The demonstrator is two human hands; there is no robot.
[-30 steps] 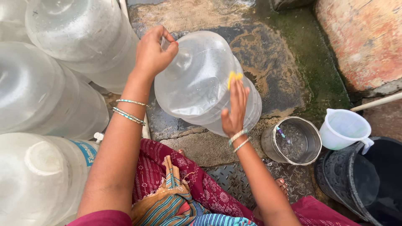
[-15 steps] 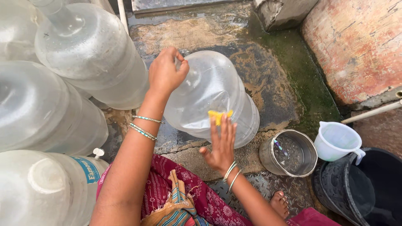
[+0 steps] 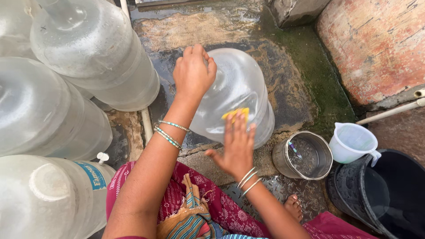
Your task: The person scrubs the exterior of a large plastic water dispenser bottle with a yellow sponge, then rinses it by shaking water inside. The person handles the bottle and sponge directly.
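A large clear water jug (image 3: pixel 241 95) lies tilted on the wet stone floor (image 3: pixel 287 84), in the middle of the scene, between both hands. The left hand (image 3: pixel 193 73) grips its far upper end, fingers curled over it. The right hand (image 3: pixel 237 148) presses a yellow sponge (image 3: pixel 236 113) flat against the jug's near side, fingers spread; most of the sponge is hidden under them. More jugs (image 3: pixel 88 53) are stacked at the left, cut off by the frame. To the right stand a steel pot (image 3: pixel 303 155), a white plastic mug (image 3: pixel 353 142) and a black bucket (image 3: pixel 380 194), partly cut off.
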